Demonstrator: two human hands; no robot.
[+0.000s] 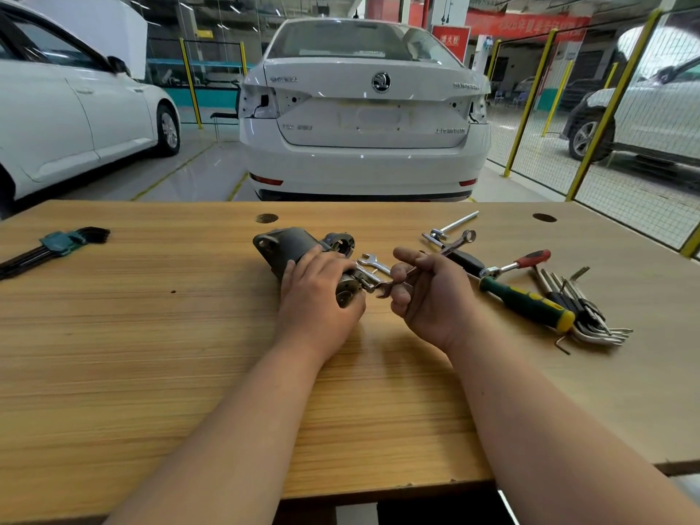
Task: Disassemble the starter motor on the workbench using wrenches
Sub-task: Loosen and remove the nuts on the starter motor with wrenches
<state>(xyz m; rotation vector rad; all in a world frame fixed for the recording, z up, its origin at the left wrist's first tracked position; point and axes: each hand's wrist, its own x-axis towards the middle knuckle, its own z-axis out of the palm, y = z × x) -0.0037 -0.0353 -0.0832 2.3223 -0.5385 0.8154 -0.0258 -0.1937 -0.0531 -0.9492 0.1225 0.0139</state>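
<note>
My left hand (322, 293) grips the starter motor (299, 244), which lies mid-desk (151, 335), well back from the near edge. My right hand (428, 293) curls round a wrench (456, 244), its open end at the motor's near end. Loose tools (530, 305) crowd the right side; bare wood spreads to the left.

The workbench (151, 354) is smooth, matt wood grain; the starter motor (297, 241) is dull grey metal, the combination wrench (457, 242) bright polished metal, the screwdriver handle (526, 303) glossy plastic.

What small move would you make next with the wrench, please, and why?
Probably slide the wrench leftward so its open end seats on the motor at its near end: the right hand holds that end just short of it, and the left hand grips the motor.
</note>
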